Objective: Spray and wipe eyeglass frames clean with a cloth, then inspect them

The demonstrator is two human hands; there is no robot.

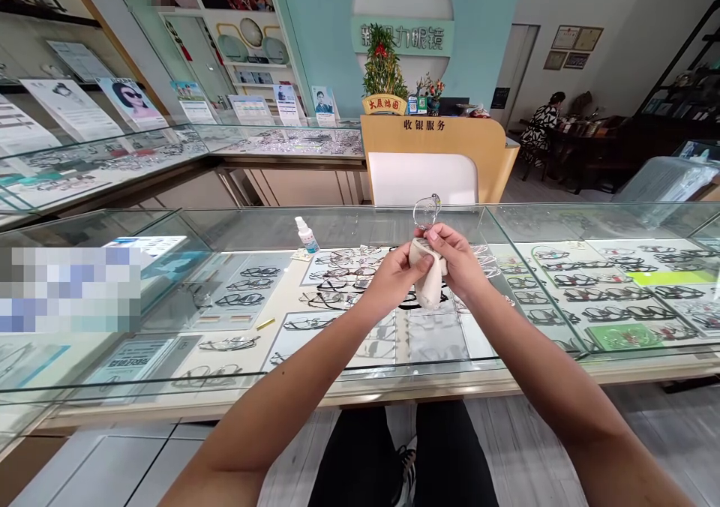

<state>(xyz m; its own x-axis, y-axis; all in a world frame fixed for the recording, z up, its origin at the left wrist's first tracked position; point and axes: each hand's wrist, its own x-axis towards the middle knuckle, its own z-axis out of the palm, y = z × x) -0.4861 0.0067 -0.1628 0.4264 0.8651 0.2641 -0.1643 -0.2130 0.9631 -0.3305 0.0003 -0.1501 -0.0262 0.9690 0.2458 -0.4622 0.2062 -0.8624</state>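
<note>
Above the glass counter, my left hand (395, 273) is closed on an off-white cleaning cloth (429, 291), its thumb pressing the folds. My right hand (457, 258) pinches a pair of eyeglasses (416, 212) close beside the cloth. One thin-rimmed round lens sticks up above my fingers; the other side of the frame is hidden by the cloth and my hands. The cloth's loose end hangs down below the fingers. To the left of my hands, a white spray bottle (306, 235) stands upright on the counter.
Under the glass top of the display counter (360, 378), several rows of eyeglasses lie. A wooden cashier desk (489, 143) with a potted plant (383, 72) stands behind it. Another glass case (185, 143) runs along the left. A person (543, 128) sits at the far right.
</note>
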